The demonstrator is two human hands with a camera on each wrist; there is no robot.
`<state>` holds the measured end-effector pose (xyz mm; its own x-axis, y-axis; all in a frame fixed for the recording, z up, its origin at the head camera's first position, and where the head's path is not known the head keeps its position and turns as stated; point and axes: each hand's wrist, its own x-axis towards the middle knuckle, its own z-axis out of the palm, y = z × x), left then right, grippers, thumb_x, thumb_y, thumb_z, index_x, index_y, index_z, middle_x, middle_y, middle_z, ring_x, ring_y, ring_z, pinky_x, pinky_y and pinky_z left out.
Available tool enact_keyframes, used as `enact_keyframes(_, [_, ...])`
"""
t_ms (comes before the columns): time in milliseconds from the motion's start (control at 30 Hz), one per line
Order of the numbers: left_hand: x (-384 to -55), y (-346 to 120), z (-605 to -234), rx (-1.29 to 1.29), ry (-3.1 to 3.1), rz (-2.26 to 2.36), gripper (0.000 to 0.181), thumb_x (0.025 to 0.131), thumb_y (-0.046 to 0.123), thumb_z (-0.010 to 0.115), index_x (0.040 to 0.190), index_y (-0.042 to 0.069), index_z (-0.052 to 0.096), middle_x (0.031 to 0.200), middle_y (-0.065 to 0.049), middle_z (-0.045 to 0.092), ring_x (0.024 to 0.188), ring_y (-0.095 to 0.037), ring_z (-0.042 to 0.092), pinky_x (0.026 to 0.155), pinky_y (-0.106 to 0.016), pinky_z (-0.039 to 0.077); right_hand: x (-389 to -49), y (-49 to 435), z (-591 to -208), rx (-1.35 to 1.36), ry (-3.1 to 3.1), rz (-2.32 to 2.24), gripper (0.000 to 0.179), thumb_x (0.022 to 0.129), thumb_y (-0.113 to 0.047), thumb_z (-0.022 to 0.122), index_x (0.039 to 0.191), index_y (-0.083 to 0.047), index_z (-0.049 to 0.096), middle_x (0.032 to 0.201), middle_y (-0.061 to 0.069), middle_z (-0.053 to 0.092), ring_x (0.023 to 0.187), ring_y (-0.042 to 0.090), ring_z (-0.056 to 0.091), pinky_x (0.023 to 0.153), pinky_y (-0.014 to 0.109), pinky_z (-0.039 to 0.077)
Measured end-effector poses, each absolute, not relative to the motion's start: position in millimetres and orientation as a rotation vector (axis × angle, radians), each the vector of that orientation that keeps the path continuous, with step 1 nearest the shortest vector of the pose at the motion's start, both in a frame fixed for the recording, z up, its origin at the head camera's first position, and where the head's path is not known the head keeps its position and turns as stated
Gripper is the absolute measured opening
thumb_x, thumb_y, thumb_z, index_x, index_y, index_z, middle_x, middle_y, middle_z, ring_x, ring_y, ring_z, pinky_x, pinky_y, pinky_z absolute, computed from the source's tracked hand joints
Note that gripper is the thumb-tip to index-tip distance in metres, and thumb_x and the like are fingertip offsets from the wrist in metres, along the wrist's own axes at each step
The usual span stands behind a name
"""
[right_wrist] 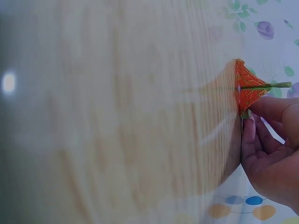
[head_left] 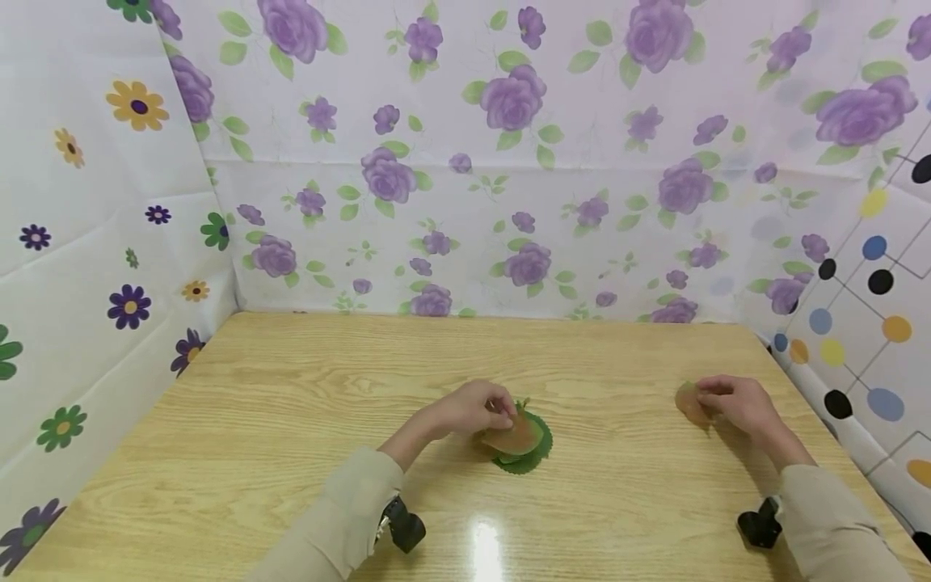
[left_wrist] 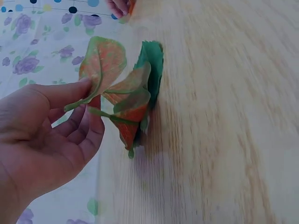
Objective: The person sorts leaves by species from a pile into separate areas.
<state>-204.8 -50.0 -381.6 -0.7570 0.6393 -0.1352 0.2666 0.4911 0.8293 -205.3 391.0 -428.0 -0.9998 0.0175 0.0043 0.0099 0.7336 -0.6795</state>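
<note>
Near the table's middle, my left hand pinches an orange-green artificial leaf by its stem end, between thumb and fingers. Just beyond it in the left wrist view, more orange-green leaves overlap a dark green, jagged-edged leaf on the table. At the table's right side, my right hand has its thumb and fingertips at the edge of an orange leaf with yellow veins, pinching it low against the tabletop. That leaf's green stem points away from the table's wood in the right wrist view.
The wooden table reaches back to a cloth wall with purple roses. A cloth with daisies hangs at the left and one with coloured dots at the right. Black wrist cameras sit at both cuffs.
</note>
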Motion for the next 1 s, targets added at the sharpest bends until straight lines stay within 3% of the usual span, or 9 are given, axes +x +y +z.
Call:
enact_keyframes(300, [-208.1,-32.6,-372.7,0.558,2.156,1.536,0.006,0.09,0.001,0.06,0.096,0.0,0.06,0.09,-0.007,0.058,0.079,-0.016,0.059,0.078,-0.037,0.053,-204.9,391.4,-430.6,-0.032,-2.914,1.138,0.034,0.095,-0.014,0.061,0.117,0.012,0.06,0.111,0.029,0.062,0.096,0.037,0.06,0.067,0.03,0.048])
enact_keyframes(633, [-209.3,20.8,-369.4,0.412,2.007,1.748,0.007,0.088,-0.005,0.061,0.091,-0.004,0.054,0.081,-0.009,0.056,0.075,-0.023,0.066,0.085,-0.045,0.053,-206.4,391.0,-428.0,-0.028,-2.902,1.152,0.035,0.096,-0.014,0.061,0.118,0.012,0.06,0.112,0.029,0.062,0.1,0.04,0.058,0.069,0.028,0.049])
enact_keyframes(833, [-212.6,59.4,-375.3,0.313,1.929,1.85,0.01,0.09,-0.008,0.059,0.086,-0.001,0.053,0.079,-0.008,0.055,0.08,-0.029,0.069,0.086,-0.044,0.053,-207.8,390.5,-427.9,-0.028,-2.899,1.136,0.034,0.095,-0.014,0.061,0.117,0.012,0.06,0.112,0.03,0.062,0.102,0.043,0.057,0.07,0.03,0.048])
enact_keyframes(1000, [-217.5,88.6,-386.9,0.247,1.921,1.883,0.009,0.089,-0.01,0.06,0.09,-0.002,0.055,0.079,-0.009,0.054,0.083,-0.033,0.068,0.082,-0.039,0.055,-205.4,391.0,-432.1,-0.024,-2.891,1.147,0.032,0.095,-0.013,0.062,0.114,0.012,0.062,0.107,0.027,0.064,0.096,0.036,0.06,0.068,0.028,0.048])
